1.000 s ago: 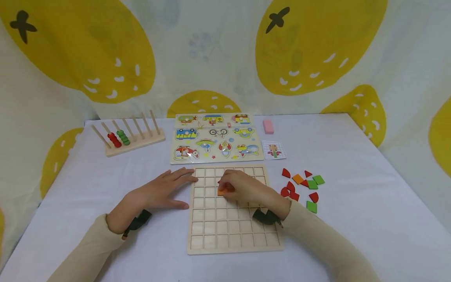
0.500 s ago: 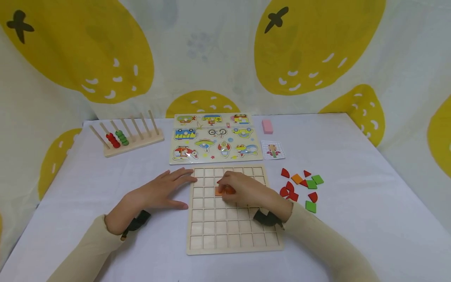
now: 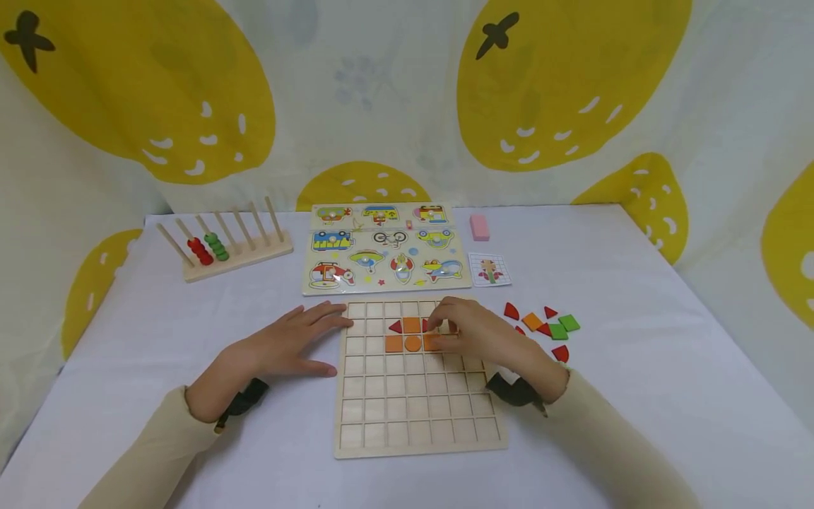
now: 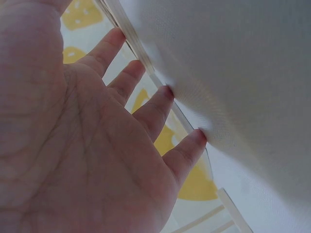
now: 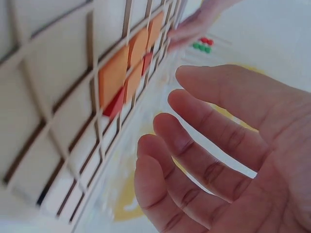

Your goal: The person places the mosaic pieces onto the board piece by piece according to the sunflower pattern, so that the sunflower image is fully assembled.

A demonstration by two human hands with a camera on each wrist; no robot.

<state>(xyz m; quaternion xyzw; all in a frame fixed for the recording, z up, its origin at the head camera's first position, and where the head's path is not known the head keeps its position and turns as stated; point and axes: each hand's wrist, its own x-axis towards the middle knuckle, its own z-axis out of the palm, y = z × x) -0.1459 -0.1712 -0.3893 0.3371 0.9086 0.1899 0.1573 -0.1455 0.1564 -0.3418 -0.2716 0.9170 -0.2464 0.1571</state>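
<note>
A wooden grid board (image 3: 397,410) lies on the white cloth. In its upper middle sit an orange circle (image 3: 413,343), orange squares (image 3: 394,344) on either side of it and another (image 3: 412,325) above. Two red triangles (image 3: 396,327) flank the upper square; my right hand partly covers the right one. My right hand (image 3: 486,339) hovers over the board's right half, fingers loosely bent; the right wrist view shows nothing between thumb and fingers. My left hand (image 3: 286,344) rests with spread fingers by the board's left edge, fingertips at the rim and cloth.
Loose red, orange and green tiles (image 3: 569,323) lie to the right of the board. Behind it are a vehicle puzzle (image 3: 388,283), a pattern card (image 3: 490,270) and a pink block (image 3: 480,227). A peg stand (image 3: 238,264) with red and green beads stands at the back left.
My right hand has let go of the orange circle and drawn back to the right, uncovering the tiles around it. The left hand stays in place; the view shifts slightly.
</note>
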